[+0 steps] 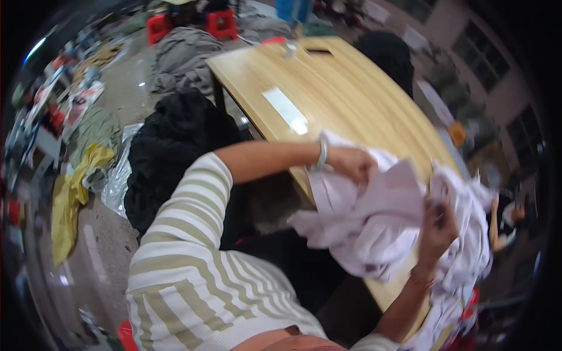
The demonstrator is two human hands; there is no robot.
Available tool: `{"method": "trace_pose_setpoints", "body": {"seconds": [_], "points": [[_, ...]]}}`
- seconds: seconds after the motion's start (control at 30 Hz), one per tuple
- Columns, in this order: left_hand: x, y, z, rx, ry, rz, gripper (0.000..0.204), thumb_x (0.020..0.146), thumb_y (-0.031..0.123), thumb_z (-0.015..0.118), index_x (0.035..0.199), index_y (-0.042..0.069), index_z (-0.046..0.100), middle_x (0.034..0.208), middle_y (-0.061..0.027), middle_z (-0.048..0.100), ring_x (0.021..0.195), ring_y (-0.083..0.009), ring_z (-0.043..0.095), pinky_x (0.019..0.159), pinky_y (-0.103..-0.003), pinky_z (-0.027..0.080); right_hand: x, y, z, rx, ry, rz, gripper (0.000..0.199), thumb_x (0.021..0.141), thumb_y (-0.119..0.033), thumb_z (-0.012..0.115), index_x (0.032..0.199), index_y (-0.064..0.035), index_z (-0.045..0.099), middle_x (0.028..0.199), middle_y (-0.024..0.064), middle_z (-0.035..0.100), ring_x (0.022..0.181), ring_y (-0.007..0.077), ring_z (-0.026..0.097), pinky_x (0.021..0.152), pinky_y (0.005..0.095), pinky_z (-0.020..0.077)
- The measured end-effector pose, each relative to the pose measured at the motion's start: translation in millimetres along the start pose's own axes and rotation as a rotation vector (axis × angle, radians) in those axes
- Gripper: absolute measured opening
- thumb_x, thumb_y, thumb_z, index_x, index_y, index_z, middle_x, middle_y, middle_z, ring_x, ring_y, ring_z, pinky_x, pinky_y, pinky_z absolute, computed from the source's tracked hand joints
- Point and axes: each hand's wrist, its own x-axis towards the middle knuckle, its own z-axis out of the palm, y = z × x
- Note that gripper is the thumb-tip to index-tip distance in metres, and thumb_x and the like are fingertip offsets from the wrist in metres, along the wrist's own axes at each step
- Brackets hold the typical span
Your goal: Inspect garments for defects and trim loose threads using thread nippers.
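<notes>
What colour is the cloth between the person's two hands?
The cloth is pale pinkish lilac, with no clear pattern; it shows best in the head view.

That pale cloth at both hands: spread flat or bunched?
Mostly bunched: the pale cloth lies in loose folds over the table edge, smoother only between left hand and right hand.

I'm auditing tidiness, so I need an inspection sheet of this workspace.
Surface: wood-grain table, with a white strip and a dark flat object on it.
Work items: pale pink cloth at the near end; pale cloth heap to its right.
Clutter: black cloth heap left of the table; yellow cloth farther left.
Hands: left hand grips the pale pink cloth; right hand is at its right edge, grip too blurred to tell.
Cables: nothing seen.
Surroundings: red stools and a grey cloth heap near the table's far-left corner.
</notes>
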Motion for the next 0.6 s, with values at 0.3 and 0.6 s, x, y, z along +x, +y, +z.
{"method": "trace_pose_setpoints", "body": {"seconds": [0.3,0.6], "points": [[101.8,64.0,66.1,0.111,-0.046,0.276,0.069,0.070,0.031,0.075,0.128,0.009,0.046,0.115,-0.0183,0.053,0.110,-0.0315,0.050,0.092,-0.037,0.043,0.8,-69.4,-230.5,-1.711,0.077,-0.490,0.023,0.090,-0.011,0.061,0.111,-0.0030,0.066,0.103,0.0046,0.067,0.086,0.0129,0.064,0.071,0.0191,0.0511],[217.2,100.7,172.7,0.051,-0.071,0.172,0.068,0.073,0.030,0.071,0.128,0.005,0.040,0.117,-0.0213,0.055,0.108,-0.0326,0.055,0.096,-0.037,0.043,-85.3,-133.5,-374.5,-1.378,0.218,-0.039,0.045,0.087,-0.005,0.060,0.131,-0.0113,0.051,0.121,0.0081,0.060,0.109,0.0225,0.059,0.096,0.0315,0.0469]]}}
